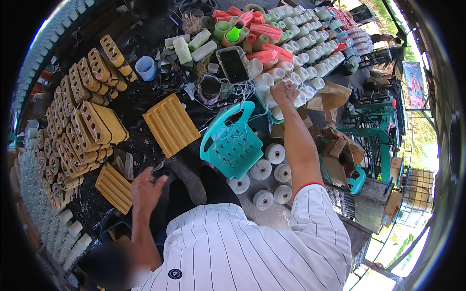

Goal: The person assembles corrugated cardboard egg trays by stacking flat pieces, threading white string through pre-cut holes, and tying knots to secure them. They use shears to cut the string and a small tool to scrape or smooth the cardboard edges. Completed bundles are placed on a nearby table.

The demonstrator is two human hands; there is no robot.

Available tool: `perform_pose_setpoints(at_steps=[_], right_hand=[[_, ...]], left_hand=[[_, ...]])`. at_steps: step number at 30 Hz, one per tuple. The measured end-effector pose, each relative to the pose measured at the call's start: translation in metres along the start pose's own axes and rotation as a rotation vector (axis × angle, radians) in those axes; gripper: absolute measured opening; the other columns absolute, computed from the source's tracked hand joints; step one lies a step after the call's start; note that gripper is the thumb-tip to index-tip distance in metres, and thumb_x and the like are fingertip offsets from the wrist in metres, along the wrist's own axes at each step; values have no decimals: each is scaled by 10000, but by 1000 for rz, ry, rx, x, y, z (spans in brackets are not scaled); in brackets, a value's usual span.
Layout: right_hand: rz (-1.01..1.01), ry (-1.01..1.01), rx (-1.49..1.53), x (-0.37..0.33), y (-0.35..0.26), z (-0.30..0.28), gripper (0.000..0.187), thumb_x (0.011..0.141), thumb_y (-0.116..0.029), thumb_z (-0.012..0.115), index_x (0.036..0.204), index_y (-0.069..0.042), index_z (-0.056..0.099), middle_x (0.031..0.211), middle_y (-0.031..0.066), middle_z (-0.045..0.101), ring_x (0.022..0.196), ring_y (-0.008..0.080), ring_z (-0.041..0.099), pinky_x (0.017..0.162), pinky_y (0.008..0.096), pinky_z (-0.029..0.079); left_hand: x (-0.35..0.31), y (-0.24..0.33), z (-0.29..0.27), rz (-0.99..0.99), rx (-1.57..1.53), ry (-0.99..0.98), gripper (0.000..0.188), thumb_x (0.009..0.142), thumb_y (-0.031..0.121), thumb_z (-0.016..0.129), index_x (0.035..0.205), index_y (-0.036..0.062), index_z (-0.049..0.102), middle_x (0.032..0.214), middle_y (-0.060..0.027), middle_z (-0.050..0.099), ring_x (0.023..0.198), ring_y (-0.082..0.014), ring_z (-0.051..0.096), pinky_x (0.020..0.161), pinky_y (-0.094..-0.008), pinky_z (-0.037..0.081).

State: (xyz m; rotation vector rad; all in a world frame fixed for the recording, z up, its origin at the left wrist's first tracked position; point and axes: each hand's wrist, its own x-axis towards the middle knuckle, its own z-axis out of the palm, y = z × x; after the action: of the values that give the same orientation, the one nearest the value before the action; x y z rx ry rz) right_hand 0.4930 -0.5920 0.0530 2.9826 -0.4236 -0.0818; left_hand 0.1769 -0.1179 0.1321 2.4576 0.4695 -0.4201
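My right arm reaches out to the far right, and my right hand (285,92) rests with bent fingers among pale cylinders (263,81) that look like thick candles. Whatever its fingers grip is hidden. My left hand (148,188) is raised with fingers apart and nothing in it. Beside it lies a yellow grooved panel (114,188); a larger yellow grooved panel (171,125) lies farther out. Between my hands stands a teal plastic chair (235,150), with loose thin string (232,132) on its seat.
White thread cones (262,169) stand near my feet. Yellow blocks with round holes (97,127) are stacked at left. Pink cylinders (267,34), a green-topped bottle (235,33) and a black tray (233,64) sit at the back. Open cardboard boxes (340,150) lie at right.
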Motion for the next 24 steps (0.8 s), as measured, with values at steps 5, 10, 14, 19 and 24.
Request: perform_pose_setpoints(at_steps=[5, 10, 14, 19, 24], right_hand=[[6, -261, 111, 40, -8, 8, 567, 881, -242, 610, 1392, 4, 627, 1519, 150, 573, 1435, 396, 468, 1179, 649, 293], [-24, -181, 19, 37, -2, 30, 500, 903, -284, 611, 1350, -68, 675, 1474, 161, 605, 1400, 414, 499, 1170, 674, 288], [-3, -24, 172, 29, 15, 41, 384, 918, -229, 619, 1263, -92, 718, 1375, 179, 657, 1327, 396, 557, 1123, 636, 357], [0, 31, 802, -32, 16, -15, 247, 973, -171, 589, 1132, -34, 719, 1030, 197, 762, 1018, 331, 717, 879, 472, 531], [-481, -242, 1124, -191, -22, -100, 81, 963, 4, 555, 944, -9, 632, 771, 69, 695, 730, 170, 688, 696, 323, 535]], left_hand=[[-15, 78, 17, 165, -139, -141, 584, 851, 342, 854, 1292, 2, 680, 1036, -191, 730, 889, -342, 709, 817, -444, 565], [-28, 82, 19, 180, -61, -144, 543, 873, 325, 831, 1278, 0, 670, 1080, -178, 721, 925, -338, 704, 852, -435, 556], [-24, 79, 19, 280, 8, -68, 521, 881, 315, 823, 1269, 1, 673, 1091, -177, 717, 962, -346, 699, 879, -443, 544], [-18, 103, 11, 309, -164, -116, 512, 871, 240, 824, 1296, 4, 662, 1131, -185, 714, 1028, -368, 693, 873, -452, 555], [8, 137, 39, 619, -434, 10, 561, 851, 72, 788, 1383, 22, 618, 1300, -174, 686, 1149, -366, 679, 937, -435, 565]])
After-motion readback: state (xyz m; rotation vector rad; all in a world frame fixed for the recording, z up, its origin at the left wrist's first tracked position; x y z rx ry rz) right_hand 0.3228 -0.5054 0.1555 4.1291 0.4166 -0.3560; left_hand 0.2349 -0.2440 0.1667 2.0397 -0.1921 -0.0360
